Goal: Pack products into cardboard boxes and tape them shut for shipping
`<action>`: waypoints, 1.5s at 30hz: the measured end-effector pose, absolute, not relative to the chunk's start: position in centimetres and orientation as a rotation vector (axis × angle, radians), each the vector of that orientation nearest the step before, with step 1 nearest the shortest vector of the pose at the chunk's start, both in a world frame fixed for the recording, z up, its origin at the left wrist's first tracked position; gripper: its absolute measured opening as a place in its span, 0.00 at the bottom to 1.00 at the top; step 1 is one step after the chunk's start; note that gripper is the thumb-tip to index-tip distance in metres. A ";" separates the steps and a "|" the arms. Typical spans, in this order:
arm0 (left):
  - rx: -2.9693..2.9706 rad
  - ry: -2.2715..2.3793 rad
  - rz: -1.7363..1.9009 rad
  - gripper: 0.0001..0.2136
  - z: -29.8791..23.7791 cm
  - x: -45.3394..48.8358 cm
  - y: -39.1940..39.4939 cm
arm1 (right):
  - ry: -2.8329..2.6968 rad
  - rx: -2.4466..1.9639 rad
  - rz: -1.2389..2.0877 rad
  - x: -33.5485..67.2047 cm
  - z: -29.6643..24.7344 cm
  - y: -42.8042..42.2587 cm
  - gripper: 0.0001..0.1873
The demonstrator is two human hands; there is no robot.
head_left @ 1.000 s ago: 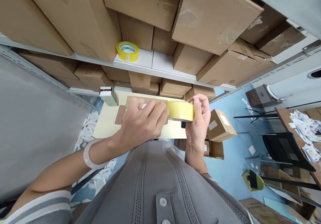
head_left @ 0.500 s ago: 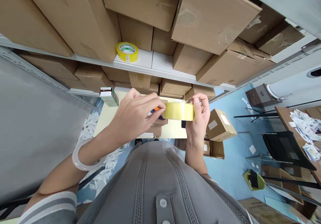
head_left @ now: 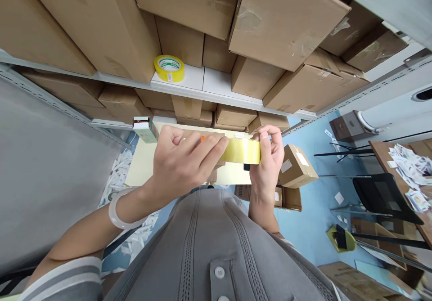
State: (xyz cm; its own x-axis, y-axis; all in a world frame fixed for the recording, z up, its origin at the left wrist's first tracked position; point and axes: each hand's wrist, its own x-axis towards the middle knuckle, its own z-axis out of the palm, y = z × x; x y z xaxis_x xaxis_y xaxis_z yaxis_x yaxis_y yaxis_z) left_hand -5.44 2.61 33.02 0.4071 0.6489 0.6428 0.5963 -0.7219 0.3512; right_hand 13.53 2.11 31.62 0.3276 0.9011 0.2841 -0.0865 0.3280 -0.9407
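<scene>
My right hand (head_left: 268,163) grips a yellow roll of packing tape (head_left: 243,151) at chest height, fingers curled round its right side. My left hand (head_left: 184,161) is closed against the roll's left side, its fingertips on the tape's face. Something small and orange (head_left: 203,138) shows just above those fingers. Below the hands lies a pale yellow table (head_left: 141,166) with a flat piece of brown cardboard (head_left: 216,168) mostly hidden by my left hand.
Metal shelves (head_left: 189,89) stacked with cardboard boxes fill the top of the view; a second yellow tape roll (head_left: 169,68) sits on one. A small green and white box (head_left: 146,129) stands at the table's far left. More boxes (head_left: 296,167), a black chair (head_left: 381,197) and a littered desk (head_left: 411,175) lie to the right.
My left hand drew back to the left and up from the roll, then returned so its fingertips rest on the tape's left side again. My right hand kept hold of the roll.
</scene>
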 end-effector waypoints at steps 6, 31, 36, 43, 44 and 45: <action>2.276 1.068 1.182 0.13 33.4 -4.7 2.8 | -1.033 -1.046 0.747 13.3 31.9 1.7 0.08; 1.453 1.013 1.185 0.07 32.8 -4.9 3.8 | -0.906 -0.901 1.035 13.7 31.2 3.8 0.09; 1.321 0.972 1.232 0.07 32.2 -4.5 3.8 | -0.901 -0.902 1.108 13.8 30.8 4.1 0.11; 1.224 1.027 1.278 0.08 31.7 -4.0 4.1 | -0.859 -0.902 1.161 13.9 30.6 4.2 0.12; 1.221 1.030 1.284 0.08 31.6 -3.9 4.1 | -0.853 -0.902 1.166 13.9 30.6 4.2 0.12; 1.223 1.029 1.284 0.08 31.6 -3.9 4.1 | -0.847 -0.897 1.171 14.0 30.6 4.2 0.12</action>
State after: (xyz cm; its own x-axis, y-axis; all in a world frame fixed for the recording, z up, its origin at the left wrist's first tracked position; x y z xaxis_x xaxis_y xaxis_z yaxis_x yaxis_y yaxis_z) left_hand -3.90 4.10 31.63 0.0589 0.9932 0.1007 -0.1184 -0.0932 0.9886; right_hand 13.96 4.25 30.63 0.1844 0.9793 0.0834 -0.3862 0.1502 -0.9101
